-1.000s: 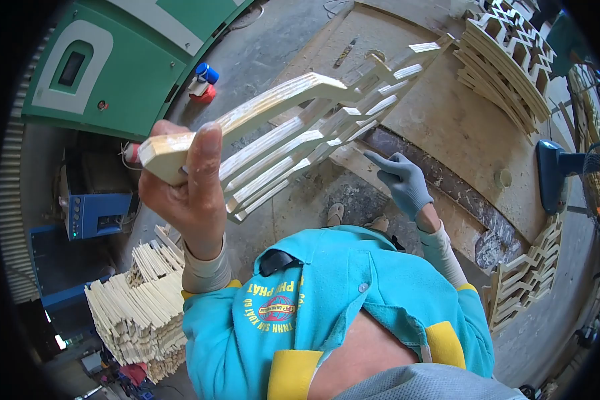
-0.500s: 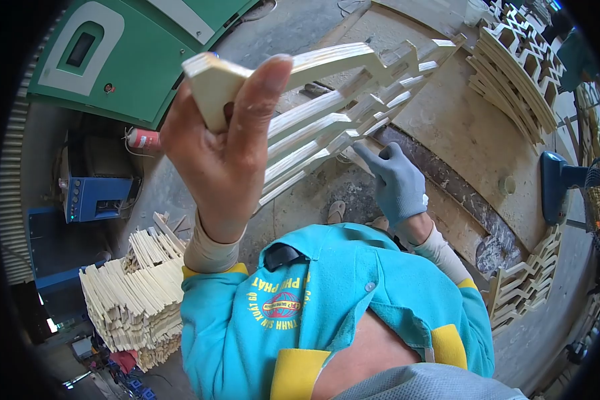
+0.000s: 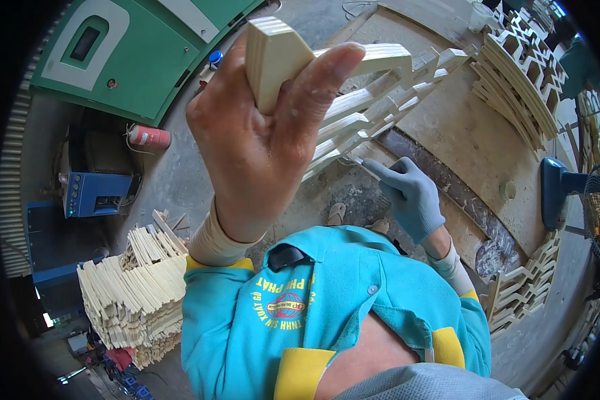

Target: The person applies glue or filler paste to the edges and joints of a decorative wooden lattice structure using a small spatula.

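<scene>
Clamped between thumb and curled fingers, the thick end of a pale wooden comb-shaped piece (image 3: 370,110) is held high and close to the camera by the person's bare left hand (image 3: 260,147). The fist is closed firmly around that end, and the piece's several prongs slant away to the right, over the floor and the edge of a workbench (image 3: 460,140).

Just below the prongs is the right hand (image 3: 413,197), in a grey glove, its forefinger stretched up to the lowest prong tips and the other fingers half curled. Whether it pinches anything cannot be told from this view.

Beneath both arms the person's turquoise shirt (image 3: 340,300) with yellow cuffs fills the bottom of the frame, and sandalled feet (image 3: 337,213) show on the dusty concrete floor.

At lower left stands a stack of light wooden sticks (image 3: 133,293). At lower right, more notched wooden pieces (image 3: 527,283) lean against the bench.

Further off, a blue control box (image 3: 90,193) and a red cylinder (image 3: 149,137) lie beside a large green machine (image 3: 133,53). On the far end of the bench, a pile of similar notched pieces (image 3: 520,87) is stacked well apart from the one in hand, and a blue fan base (image 3: 560,183) stands at the right edge.
</scene>
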The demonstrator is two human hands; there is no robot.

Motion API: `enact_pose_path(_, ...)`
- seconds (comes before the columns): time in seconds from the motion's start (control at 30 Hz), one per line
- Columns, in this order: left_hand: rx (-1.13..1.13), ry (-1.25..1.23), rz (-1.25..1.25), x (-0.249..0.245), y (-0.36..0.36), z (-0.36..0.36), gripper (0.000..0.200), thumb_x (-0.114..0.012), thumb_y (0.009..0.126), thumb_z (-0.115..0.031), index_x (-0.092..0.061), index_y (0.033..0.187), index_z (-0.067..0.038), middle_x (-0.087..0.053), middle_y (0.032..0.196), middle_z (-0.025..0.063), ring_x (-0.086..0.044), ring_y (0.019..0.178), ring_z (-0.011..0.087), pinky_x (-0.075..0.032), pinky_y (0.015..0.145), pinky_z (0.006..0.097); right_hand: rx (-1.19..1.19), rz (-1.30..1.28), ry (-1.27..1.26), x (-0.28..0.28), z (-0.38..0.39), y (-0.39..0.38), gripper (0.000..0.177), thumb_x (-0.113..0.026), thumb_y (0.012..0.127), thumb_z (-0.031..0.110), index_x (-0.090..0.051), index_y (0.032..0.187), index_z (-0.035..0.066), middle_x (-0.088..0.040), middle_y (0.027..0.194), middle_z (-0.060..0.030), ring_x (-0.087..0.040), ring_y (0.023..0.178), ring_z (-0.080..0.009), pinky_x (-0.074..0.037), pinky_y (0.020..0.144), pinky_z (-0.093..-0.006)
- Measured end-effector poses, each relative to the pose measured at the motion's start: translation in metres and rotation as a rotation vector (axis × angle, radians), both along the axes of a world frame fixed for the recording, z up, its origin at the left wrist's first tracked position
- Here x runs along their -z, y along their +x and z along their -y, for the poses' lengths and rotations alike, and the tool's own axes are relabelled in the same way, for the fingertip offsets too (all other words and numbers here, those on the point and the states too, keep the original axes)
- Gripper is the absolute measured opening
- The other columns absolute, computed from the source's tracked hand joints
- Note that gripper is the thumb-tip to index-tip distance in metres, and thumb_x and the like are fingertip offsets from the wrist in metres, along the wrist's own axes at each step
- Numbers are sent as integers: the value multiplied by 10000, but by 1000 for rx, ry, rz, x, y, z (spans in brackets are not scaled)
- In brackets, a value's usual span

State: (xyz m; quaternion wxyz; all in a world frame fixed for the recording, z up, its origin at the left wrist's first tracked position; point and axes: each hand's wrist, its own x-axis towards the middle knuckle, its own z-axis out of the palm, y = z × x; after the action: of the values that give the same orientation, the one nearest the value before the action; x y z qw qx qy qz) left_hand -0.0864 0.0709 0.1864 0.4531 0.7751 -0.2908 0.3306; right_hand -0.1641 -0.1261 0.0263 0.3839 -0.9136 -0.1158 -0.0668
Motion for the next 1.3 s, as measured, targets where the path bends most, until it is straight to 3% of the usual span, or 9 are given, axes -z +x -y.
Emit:
enact_pose_path(0.47,14,86,74,-6,18,13,243,-729,891,-240,-658,846,-12,-596,702,-3,-499,622,49,-374,574,210,-128,140,162,-57,-16,6,668,-607,710,-91,-660,1252,297,-511,770,-80,-542,633,-234,-466,587,-345)
enact_pose_path(0.63,-4,14,-58,-19,22,21,236,-707,905,-181,-593,819,8,-583,627,80,-525,521,152,-405,499,293,-138,64,86,-42,-7,6,638,-613,721,-65,-663,1242,300,-528,780,-85,-564,649,-260,-479,600,-357)
enact_pose_path(0.77,30,13,45,-24,32,30,258,-701,908,-206,-599,839,20,-570,616,98,-525,520,149,-410,503,295,-183,5,61,-22,-8,-1,580,-618,744,-15,-667,1231,297,-532,782,-85,-583,659,-269,-477,597,-363)
enact_pose_path(0.9,3,63,-7,-39,27,38,273,-673,926,-238,-617,860,21,-589,628,128,-576,535,208,-432,517,327,-149,-21,30,-12,-16,-3,537,-608,768,26,-666,1231,290,-518,784,-85,-580,651,-268,-466,587,-373)
enact_pose_path(1.1,16,84,142,-30,61,49,336,-653,930,-294,-626,834,26,-617,659,187,-622,591,343,-464,558,398,-145,-40,73,-2,-20,-3,529,-593,779,33,-663,1235,291,-493,777,-88,-563,645,-265,-457,578,-362)
enact_pose_path(1.3,-117,169,158,-40,37,62,363,-659,918,-312,-623,794,28,-607,637,202,-622,588,366,-470,554,429,-174,26,150,-6,-33,4,614,-582,754,-55,-655,1249,301,-511,796,-92,-567,658,-265,-475,592,-365)
